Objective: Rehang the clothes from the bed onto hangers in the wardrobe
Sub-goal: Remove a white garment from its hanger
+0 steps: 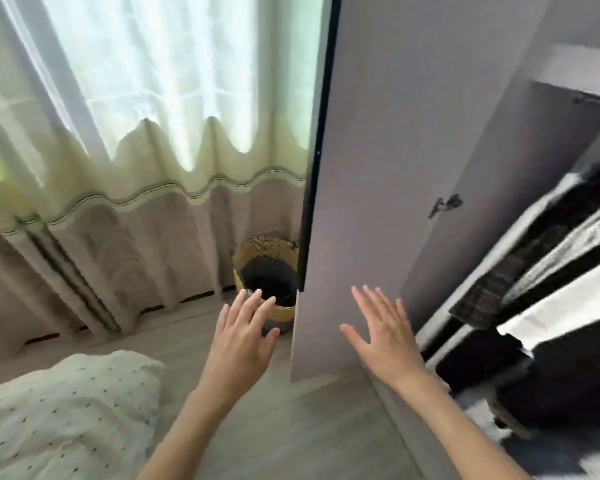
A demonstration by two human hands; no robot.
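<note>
Beside wardrobe door (378,168), left hand (243,336), right hand (383,336) spread empty, hanging clothes (541,271) blurred

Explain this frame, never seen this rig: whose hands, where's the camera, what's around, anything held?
No robot here. A person wears one wide-angle camera on the head, looking forward and down, so these are their own bare hands. The left hand and right hand are both open with fingers spread, and hold nothing. Ahead stands the open wardrobe door; to its right, blurred clothes hang inside the wardrobe. A woven basket sits on the floor by the curtain. The corner of the bed shows at lower left.
</note>
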